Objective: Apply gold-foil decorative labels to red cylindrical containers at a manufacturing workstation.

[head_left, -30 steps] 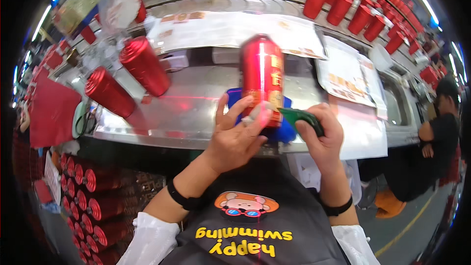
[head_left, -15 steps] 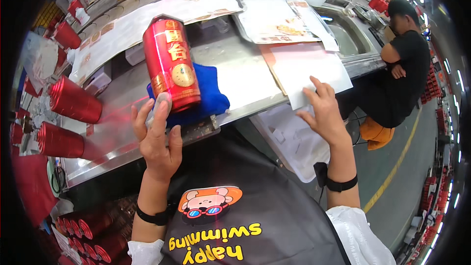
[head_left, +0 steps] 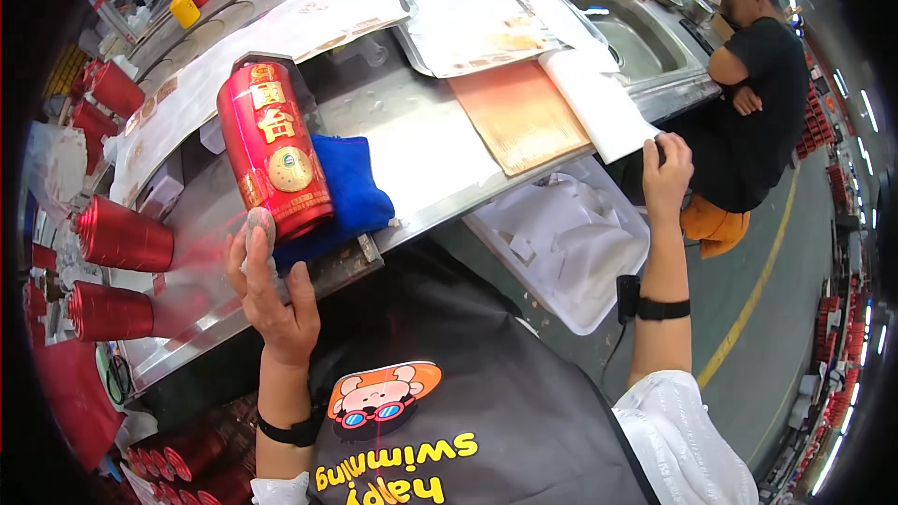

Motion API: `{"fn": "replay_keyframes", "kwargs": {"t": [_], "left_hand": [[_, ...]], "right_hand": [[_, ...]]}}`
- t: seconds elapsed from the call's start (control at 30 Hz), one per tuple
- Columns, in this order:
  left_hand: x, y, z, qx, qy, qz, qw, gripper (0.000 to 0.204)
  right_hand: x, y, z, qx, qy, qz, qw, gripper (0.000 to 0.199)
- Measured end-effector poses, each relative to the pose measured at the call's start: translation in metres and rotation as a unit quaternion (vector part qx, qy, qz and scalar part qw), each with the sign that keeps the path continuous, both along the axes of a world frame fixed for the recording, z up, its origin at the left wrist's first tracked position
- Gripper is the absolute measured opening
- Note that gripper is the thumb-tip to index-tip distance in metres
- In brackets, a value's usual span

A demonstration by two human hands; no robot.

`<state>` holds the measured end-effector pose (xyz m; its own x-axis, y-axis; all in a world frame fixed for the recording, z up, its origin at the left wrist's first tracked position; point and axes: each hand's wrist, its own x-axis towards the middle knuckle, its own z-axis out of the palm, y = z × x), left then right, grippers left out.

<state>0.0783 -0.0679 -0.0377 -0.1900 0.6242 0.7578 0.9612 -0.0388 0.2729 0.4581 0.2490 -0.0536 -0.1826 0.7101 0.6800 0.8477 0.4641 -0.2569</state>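
A red bottle [head_left: 273, 145] with gold lettering and a round gold emblem lies tilted on a blue cloth [head_left: 344, 189]. Just below its near end is my left hand [head_left: 276, 304], fingers apart, with a greyish covering on one finger; whether that finger touches the bottle I cannot tell. Over on the right, my right hand [head_left: 669, 173] pinches the near corner of a white sheet [head_left: 599, 108]. The lifted sheet curls back from a tan board or sheet stack [head_left: 519, 117] at the table's front edge.
Two red bottles [head_left: 122, 234] lie at the left. Paper-covered trays [head_left: 472, 23] stand behind, beside a metal sink [head_left: 645, 42]. A white plastic bin [head_left: 575, 243] sits below the table edge. A seated person [head_left: 762, 103] in black is at the right.
My right hand has taken hold of the white sheet and drawn it rightward, uncovering the tan surface. My left hand stays by the bottle. The whole view has shifted.
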Motion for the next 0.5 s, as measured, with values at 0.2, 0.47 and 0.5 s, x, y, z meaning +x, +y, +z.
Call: {"fn": "replay_keyframes", "kwargs": {"t": [0.2, 0.47, 0.5], "left_hand": [[0.003, -0.002, 0.000, -0.013, -0.012, 0.018, 1.000, 0.053], [0.006, -0.001, -0.001, -0.014, -0.012, 0.008, 1.000, 0.056], [0.006, -0.001, -0.002, -0.013, -0.013, 0.005, 1.000, 0.056]], "right_hand": [[-0.056, -0.035, 0.021, -0.015, -0.130, 0.099, 0.986, 0.046], [-0.018, -0.021, 0.025, -0.219, 0.317, 0.106, 0.917, 0.020], [-0.010, -0.024, 0.032, -0.248, 0.418, 0.115, 0.866, 0.020]]}}
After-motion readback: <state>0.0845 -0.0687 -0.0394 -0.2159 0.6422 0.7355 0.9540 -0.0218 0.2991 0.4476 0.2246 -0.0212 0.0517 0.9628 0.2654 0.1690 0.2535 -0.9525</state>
